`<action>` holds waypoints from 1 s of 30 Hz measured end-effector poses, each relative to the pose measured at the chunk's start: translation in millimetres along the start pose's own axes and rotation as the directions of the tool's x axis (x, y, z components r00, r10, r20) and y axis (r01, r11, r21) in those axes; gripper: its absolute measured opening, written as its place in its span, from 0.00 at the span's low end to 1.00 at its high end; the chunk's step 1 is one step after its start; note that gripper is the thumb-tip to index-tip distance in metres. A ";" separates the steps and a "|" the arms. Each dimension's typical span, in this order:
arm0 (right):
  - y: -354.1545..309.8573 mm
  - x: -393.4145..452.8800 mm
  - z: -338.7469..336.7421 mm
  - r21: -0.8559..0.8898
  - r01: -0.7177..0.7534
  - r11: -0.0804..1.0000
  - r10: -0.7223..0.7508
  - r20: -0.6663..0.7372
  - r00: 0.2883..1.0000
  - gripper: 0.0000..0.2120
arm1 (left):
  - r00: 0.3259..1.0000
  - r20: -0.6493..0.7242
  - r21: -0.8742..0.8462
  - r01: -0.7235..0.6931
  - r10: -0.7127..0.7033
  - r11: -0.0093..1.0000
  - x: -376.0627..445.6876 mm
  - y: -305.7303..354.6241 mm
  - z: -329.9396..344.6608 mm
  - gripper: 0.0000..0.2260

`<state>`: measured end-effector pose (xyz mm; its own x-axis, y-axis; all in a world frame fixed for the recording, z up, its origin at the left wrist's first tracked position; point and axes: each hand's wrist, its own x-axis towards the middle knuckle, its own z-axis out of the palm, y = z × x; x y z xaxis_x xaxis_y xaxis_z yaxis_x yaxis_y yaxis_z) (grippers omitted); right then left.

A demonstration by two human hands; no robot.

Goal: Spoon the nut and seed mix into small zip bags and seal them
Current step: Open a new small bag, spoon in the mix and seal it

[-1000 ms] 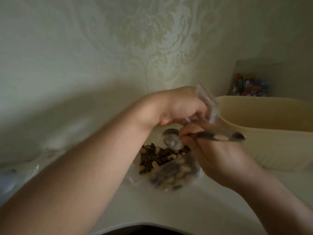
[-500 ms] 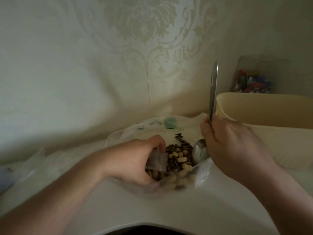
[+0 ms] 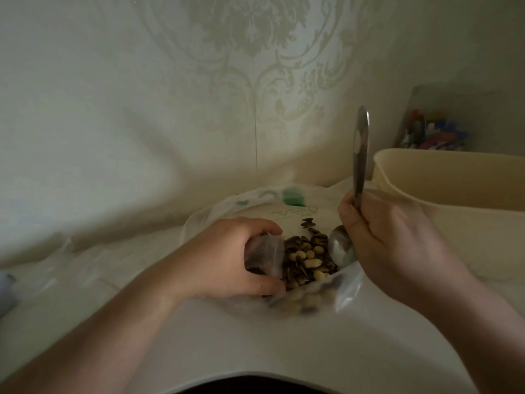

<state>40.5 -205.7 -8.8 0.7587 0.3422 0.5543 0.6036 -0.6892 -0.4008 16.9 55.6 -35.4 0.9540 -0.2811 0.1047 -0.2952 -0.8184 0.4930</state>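
A pile of striped seeds and pale nuts [image 3: 305, 258] lies in a large open plastic bag [image 3: 227, 211] on the white table. My left hand [image 3: 224, 257] grips a small clear zip bag [image 3: 265, 254], its mouth turned towards the pile. My right hand [image 3: 389, 243] holds a metal spoon [image 3: 359, 166] upright, handle pointing up. The spoon's bowl sits at the right edge of the mix.
A cream plastic tub [image 3: 454, 177] stands at the right, close behind my right hand. A clear container of coloured items [image 3: 431, 135] leans by the wall behind it. Crumpled clear plastic [image 3: 56, 251] lies at the left. Patterned wallpaper backs the table.
A second ago both hands were raised with the spoon at the small bag. Both have come down: the small bag now sits at the pile and the spoon stands upright in the mix.
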 end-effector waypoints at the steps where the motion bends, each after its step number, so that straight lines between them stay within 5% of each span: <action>1: -0.1 0.0 0.8 0.000 0.007 1.000 -0.007 0.004 1.000 0.19 | 1.000 -0.013 -0.015 0.001 -0.001 1.000 0.2 -2.0 0.3 0.35; 10: -24.4 -6.2 21.2 0.172 0.003 0.985 -0.022 0.109 0.994 0.17 | 0.994 -0.063 -0.216 0.069 -0.084 0.974 -0.8 -3.2 6.0 0.25; 17: -14.7 0.0 29.1 0.236 -0.348 0.907 0.310 0.184 0.933 0.15 | 0.994 -0.083 -0.404 0.031 -0.071 0.914 0.4 -4.6 9.4 0.29; 22: -8.5 3.7 20.4 0.411 -0.554 0.724 0.453 0.322 0.831 0.13 | 0.991 -0.130 -0.374 -0.008 -0.044 0.928 -1.3 -10.0 2.2 0.35; 30: -5.6 8.4 -7.8 0.558 -0.546 0.625 0.445 0.320 0.836 0.18 | 0.986 -0.150 -0.312 0.023 -0.073 0.950 0.7 -22.0 -3.4 0.41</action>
<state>41.6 -203.9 3.8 0.9816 0.1838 0.0516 0.0993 -0.2610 -0.9602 24.3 75.1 -43.2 0.9701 -0.1423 0.1968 -0.2422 -0.6276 0.7399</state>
